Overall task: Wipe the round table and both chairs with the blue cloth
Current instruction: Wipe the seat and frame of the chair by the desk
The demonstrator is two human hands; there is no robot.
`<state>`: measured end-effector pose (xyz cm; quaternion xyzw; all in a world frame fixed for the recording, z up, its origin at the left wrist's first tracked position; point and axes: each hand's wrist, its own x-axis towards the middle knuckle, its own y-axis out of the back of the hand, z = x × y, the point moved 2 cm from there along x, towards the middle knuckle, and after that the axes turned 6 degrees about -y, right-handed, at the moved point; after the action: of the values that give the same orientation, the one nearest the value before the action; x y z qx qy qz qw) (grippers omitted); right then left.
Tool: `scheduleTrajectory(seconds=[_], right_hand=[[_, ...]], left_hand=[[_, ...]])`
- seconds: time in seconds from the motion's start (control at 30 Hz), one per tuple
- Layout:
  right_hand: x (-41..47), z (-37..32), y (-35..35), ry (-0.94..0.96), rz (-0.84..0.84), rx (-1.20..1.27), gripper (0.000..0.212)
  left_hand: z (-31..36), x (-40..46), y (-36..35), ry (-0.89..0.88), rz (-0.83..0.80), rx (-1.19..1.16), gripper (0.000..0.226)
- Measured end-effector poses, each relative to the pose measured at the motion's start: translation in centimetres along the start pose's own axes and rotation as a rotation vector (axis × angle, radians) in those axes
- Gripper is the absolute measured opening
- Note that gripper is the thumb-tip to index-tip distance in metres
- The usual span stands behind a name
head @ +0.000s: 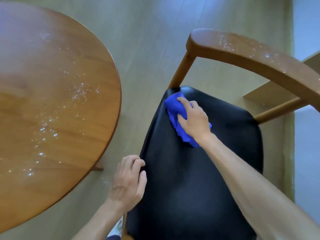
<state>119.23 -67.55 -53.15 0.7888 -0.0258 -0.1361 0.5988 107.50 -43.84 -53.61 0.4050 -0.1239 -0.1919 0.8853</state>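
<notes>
Left hand fingers curl over the seat edge — right hand presses the cloth flat.

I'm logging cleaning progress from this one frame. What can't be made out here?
- Second chair: not in the head view at all.
- Round table: left part cut off by the frame edge.
- Seat under the blue cloth and right hand: hidden.
- Left hand fingertips: curl over the seat edge, out of sight.
</notes>
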Motion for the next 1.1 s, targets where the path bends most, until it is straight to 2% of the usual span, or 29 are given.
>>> scheduleTrajectory(seconds=[0.03,0.1,0.13,0.2,0.27,0.33,0.37,0.4,0.47,0.5,0.6,0.73,0.83,0.93,1.0,1.1], right_hand=[[-2.6,-0.6,-0.8,0.075,0.019,0.045,0.055],[-10.8,-2.1,-3.1,0.375,0.0,0.048,0.049],[-15.1,-2.4,-4.2,0.515,-0.04,0.024,0.046],[-20.9,-2.2,-5.0,0.676,-0.16,-0.024,0.047],[-22.2,-0.9,-4.2,0.83,-0.304,-0.129,0.048],[-20.6,0.9,-2.2,0.975,-0.293,-0.247,0.051],[-19.0,1.9,-1.1,0.966,-0.228,-0.268,0.054],[-17.0,3.0,0.0,0.876,-0.146,-0.26,0.056],[-13.1,5.3,2.1,0.581,0.046,-0.202,0.057],[-11.8,6.3,2.7,0.451,0.069,-0.214,0.058],[-10.2,8.3,2.3,0.228,-0.164,-0.118,0.073],[-7.6,10.0,2.8,0.093,-0.209,-0.036,0.072],[-7.6,9.3,2.1,-0.12,-0.396,0.053,0.083],[-10.6,7.1,0.4,-0.252,-0.334,-0.034,0.083],[-12.3,6.3,0.1,-0.339,-0.345,0.102,0.073],[-13.1,6.9,1.8,-0.371,-0.4,0.328,0.063]], left_hand=[[-0.1,0.3,0.0,0.048,0.011,-0.01,0.025],[0.1,1.2,0.1,0.126,0.018,-0.016,0.03],[0.5,1.7,0.2,0.153,-0.001,-0.015,0.032],[1.2,2.7,0.3,0.194,-0.066,-0.014,0.035],[1.6,3.6,0.3,0.208,-0.142,0.002,0.033],[1.9,4.4,0.2,0.2,-0.185,0.027,0.028],[1.9,4.7,0.0,0.202,-0.192,0.036,0.027],[2.0,5.0,-0.2,0.214,-0.195,0.044,0.028],[2.2,5.2,-0.6,0.242,-0.205,0.062,0.031],[2.3,5.2,-0.9,0.25,-0.211,0.069,0.031],[3.0,5.0,-1.6,0.252,-0.237,0.097,0.032],[3.4,5.0,-2.4,0.243,-0.287,0.15,0.036],[3.6,5.3,-3.1,0.235,-0.318,0.18,0.041],[3.8,5.3,-3.4,0.248,-0.344,0.185,0.043],[3.9,5.3,-3.3,0.263,-0.359,0.187,0.043],[4.1,5.3,-3.0,0.253,-0.395,0.207,0.044]])
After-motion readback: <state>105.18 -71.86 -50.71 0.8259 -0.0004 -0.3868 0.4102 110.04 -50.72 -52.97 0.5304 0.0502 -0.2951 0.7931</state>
